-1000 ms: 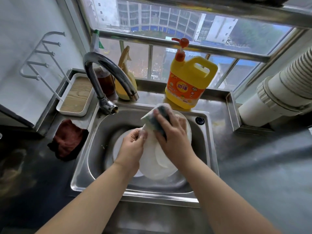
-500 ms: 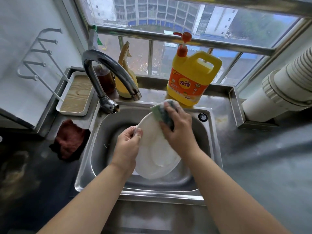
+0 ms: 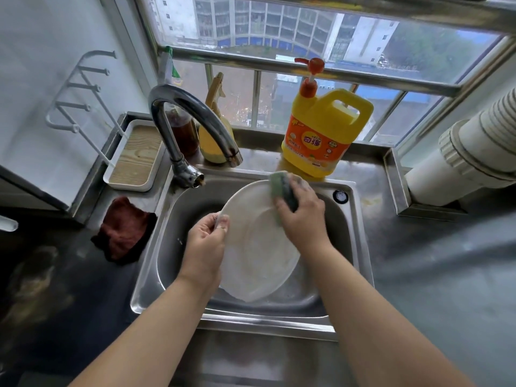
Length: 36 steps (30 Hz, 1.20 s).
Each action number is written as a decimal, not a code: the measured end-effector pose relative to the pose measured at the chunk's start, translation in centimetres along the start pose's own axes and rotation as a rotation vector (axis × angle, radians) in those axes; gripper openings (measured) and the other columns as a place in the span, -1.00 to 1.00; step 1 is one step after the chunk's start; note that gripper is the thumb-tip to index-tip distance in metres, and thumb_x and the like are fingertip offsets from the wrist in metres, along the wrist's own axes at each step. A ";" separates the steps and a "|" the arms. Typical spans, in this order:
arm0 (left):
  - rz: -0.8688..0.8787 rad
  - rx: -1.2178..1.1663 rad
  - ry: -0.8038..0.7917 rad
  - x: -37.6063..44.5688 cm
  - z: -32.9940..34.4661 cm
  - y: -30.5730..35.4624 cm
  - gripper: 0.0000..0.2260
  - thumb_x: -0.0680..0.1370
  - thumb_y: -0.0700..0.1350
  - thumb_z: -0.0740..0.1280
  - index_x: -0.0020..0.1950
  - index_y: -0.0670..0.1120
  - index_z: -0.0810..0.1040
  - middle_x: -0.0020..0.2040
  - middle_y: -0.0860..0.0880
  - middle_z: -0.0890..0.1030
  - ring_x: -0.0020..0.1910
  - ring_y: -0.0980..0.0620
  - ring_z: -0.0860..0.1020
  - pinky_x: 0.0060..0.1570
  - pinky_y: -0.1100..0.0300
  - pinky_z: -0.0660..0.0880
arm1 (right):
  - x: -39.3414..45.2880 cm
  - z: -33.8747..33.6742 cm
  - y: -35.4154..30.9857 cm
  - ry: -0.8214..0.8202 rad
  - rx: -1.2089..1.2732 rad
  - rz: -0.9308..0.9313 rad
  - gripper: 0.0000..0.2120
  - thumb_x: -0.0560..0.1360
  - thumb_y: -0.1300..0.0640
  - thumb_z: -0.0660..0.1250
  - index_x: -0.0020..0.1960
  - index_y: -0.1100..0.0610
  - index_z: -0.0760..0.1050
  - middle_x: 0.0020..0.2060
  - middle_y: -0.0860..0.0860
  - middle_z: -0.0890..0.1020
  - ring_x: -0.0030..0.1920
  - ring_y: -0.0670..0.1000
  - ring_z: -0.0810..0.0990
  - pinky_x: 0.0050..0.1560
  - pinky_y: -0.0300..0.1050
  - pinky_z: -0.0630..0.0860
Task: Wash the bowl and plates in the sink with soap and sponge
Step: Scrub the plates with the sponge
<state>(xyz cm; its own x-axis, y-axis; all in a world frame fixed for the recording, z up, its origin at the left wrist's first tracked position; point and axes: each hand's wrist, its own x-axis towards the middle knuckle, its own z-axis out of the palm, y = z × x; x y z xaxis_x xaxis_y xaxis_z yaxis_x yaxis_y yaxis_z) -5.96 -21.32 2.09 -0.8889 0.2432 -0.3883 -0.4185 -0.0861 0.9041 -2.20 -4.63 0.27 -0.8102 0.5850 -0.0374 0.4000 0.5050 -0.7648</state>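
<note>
Two bare hands work over a steel sink beneath a barred window. At the centre, the right hand holds a green sponge, its grip curled around it, pressing it to the upper rim of a white plate at about 1 o'clock on the plate's face. At 9 o'clock on the plate, the left hand pinches the rim between thumb and fingers, its grip narrow, keeping the plate tilted on edge inside the basin. Whether other dishes lie under it cannot be told.

Outward from the plate, a curved chrome tap arches over the basin from 11 o'clock. At 12 o'clock, just behind the sink's back edge, stands a yellow jug of dish soap with an orange pump. A dark brown bottle and a yellow spray bottle stand behind the tap. At 10 o'clock a white tray with a wooden base sits on the bench, and a dark red cloth lies crumpled at 9 o'clock, just beside the sink. A ribbed white duct fills the 3 o'clock side.
</note>
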 end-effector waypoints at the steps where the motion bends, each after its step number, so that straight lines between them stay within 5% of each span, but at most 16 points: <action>1: -0.011 -0.046 0.010 0.0 0.0 0.0 -0.78 0.64 -0.19 0.18 -0.14 -0.13 0.56 -0.38 0.03 0.61 -0.40 0.13 0.55 -0.37 0.27 0.52 | 0.5 -0.5 1.2 -0.006 0.061 0.098 -0.45 0.54 -0.08 0.27 0.49 -0.04 0.25 0.43 0.01 0.36 0.40 0.09 0.30 0.46 0.08 0.17; 5: -0.024 -0.195 0.034 0.1 0.1 0.3 -0.78 0.65 -0.19 0.16 -0.12 -0.11 0.54 -0.37 0.05 0.63 -0.39 0.14 0.59 -0.36 0.28 0.55 | -0.7 -1.3 3.6 -0.021 0.286 0.466 -0.48 0.54 -0.01 0.29 0.47 -0.01 0.28 0.30 0.01 0.50 0.26 0.07 0.49 0.30 0.11 0.44; 9: -0.050 -0.292 0.063 0.1 0.2 -0.3 -0.77 0.65 -0.21 0.14 -0.16 -0.09 0.49 -0.40 0.07 0.63 -0.40 0.17 0.59 -0.34 0.30 0.56 | -2.7 -0.9 4.9 0.023 0.527 0.577 -0.46 0.54 0.03 0.31 0.47 -0.11 0.23 0.30 -0.01 0.46 0.23 0.05 0.49 0.27 0.14 0.46; 14: -0.149 -0.408 -0.007 -0.6 -0.6 -2.6 -0.77 0.64 -0.17 0.14 -0.15 -0.06 0.51 -0.26 0.04 0.67 -0.24 0.12 0.62 -0.19 0.24 0.60 | -1.6 -2.3 4.6 0.012 0.749 0.477 -0.47 0.53 0.14 0.32 0.40 -0.19 0.25 0.24 0.02 0.47 0.14 0.05 0.53 0.02 -0.05 0.56; 17: -0.155 -0.481 -0.147 -1.2 -1.5 -3.2 -0.95 0.48 -0.14 0.37 -0.10 -0.04 0.61 -0.12 -0.02 0.69 -0.11 0.06 0.65 -0.06 0.19 0.61 | -0.7 -3.4 4.6 -0.004 0.793 0.337 -0.50 0.49 0.21 0.36 0.26 -0.26 0.33 0.24 0.02 0.47 0.18 0.07 0.53 0.09 0.03 0.58; 20: -0.188 -0.328 -0.358 -0.4 -3.6 -2.7 -0.52 0.22 -0.11 0.62 0.11 -0.04 0.60 0.01 -0.08 0.65 -0.02 -0.03 0.63 0.00 0.09 0.60 | 0.1 -5.1 4.3 -0.076 0.650 0.148 -0.42 0.38 0.12 0.39 0.30 -0.31 0.35 0.28 -0.08 0.40 0.20 -0.02 0.48 0.08 -0.09 0.58; 22: -0.219 -0.168 -0.460 0.8 -4.2 -1.3 -0.49 0.27 -0.07 0.57 0.19 -0.08 0.57 0.03 -0.10 0.63 -0.03 -0.05 0.61 -0.04 0.08 0.58 | 0.6 -6.2 3.8 -0.143 0.508 0.023 -0.40 0.38 0.12 0.37 0.32 -0.30 0.32 0.30 -0.10 0.34 0.23 -0.09 0.42 0.07 -0.25 0.54; 25: -0.239 0.052 -0.500 2.6 -2.7 1.1 -0.64 0.39 -0.05 0.49 0.14 -0.14 0.60 -0.07 -0.07 0.64 -0.14 0.02 0.62 -0.15 0.19 0.55 | 1.2 -6.8 3.1 -0.202 0.246 -0.172 -0.36 0.43 0.17 0.41 0.37 -0.29 0.28 0.33 -0.11 0.32 0.29 -0.07 0.34 0.26 -0.16 0.40; 28: -0.222 0.209 -0.423 3.6 0.0 2.0 -0.93 0.57 -0.18 0.31 -0.01 -0.16 0.57 -0.19 -0.06 0.60 -0.23 0.02 0.55 -0.20 0.19 0.49 | 1.2 -6.6 2.0 -0.243 0.021 -0.285 -0.31 0.43 0.13 0.42 0.37 -0.36 0.20 0.21 -0.04 0.37 0.19 -0.05 0.36 0.22 -0.13 0.39; 32: -0.127 0.257 -0.207 3.3 2.4 0.7 -0.79 0.62 -0.16 0.25 -0.20 -0.12 0.53 -0.27 -0.08 0.54 -0.30 -0.01 0.47 -0.25 0.16 0.42 | 0.3 -4.8 0.6 -0.175 -0.159 -0.263 -0.33 0.49 -0.04 0.34 0.48 -0.28 0.09 0.34 0.05 0.28 0.29 0.04 0.27 0.32 0.00 0.28; 36: -0.100 0.195 -0.116 2.4 3.0 -0.7 -0.80 0.62 -0.12 0.24 -0.11 -0.17 0.58 -0.16 -0.18 0.60 -0.18 -0.08 0.52 -0.10 0.04 0.46 | -1.1 -2.0 -0.6 -0.108 -0.398 -0.429 -0.43 0.52 -0.28 0.09 0.47 -0.29 -0.03 0.41 0.01 0.07 0.39 0.10 0.08 0.38 0.17 0.10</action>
<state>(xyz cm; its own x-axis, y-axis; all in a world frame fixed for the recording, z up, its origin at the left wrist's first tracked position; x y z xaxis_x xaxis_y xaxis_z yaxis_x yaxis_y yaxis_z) -7.24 -17.78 1.06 -0.8128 0.3519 -0.4643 -0.4491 0.1291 0.8841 -0.68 -4.31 2.12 -0.9655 0.2189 0.1409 0.1403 0.8934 -0.4268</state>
